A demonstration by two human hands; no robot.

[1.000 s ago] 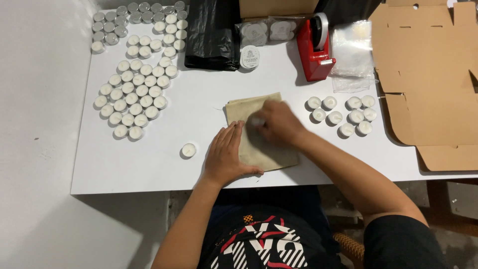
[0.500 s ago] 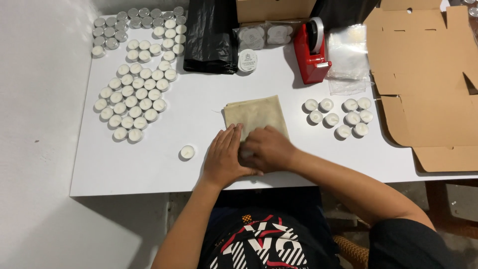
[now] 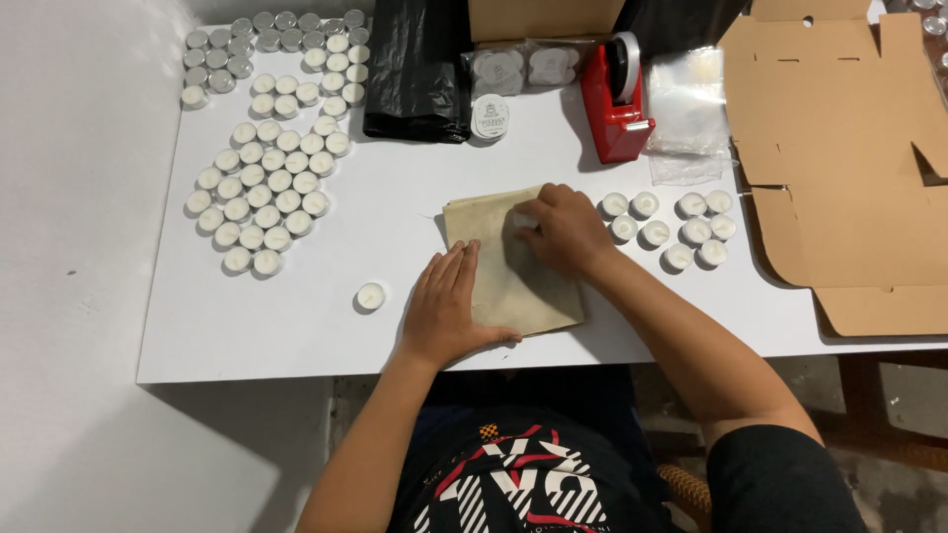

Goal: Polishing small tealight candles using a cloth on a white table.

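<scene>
My right hand (image 3: 558,229) rests knuckles-up on the upper part of a beige cloth pouch (image 3: 509,262), fingers curled down onto a small white thing that looks like a tealight, though my hand hides most of it, so I cannot tell for sure. My left hand (image 3: 446,308) lies open and flat, palm down, on the pouch's lower left edge, pinning the cloth so it does not slide on the smooth white table (image 3: 296,326). The pouch sits at the near middle of the table, just in front of me, tilted a little. Just right of my right hand, a small cluster of tealights (image 3: 667,227) waits within easy reach, laid out in loose pairs. One lone tealight (image 3: 370,296) sits left of my left hand, apart from the rest. Further left, a large batch of tealights (image 3: 262,192) is packed in tidy rows. At the far edge stand a black plastic bag (image 3: 415,69), a red tape dispenser (image 3: 614,99) and clear plastic bags (image 3: 689,109); flattened cardboard boxes (image 3: 839,168) lie to the right.
</scene>
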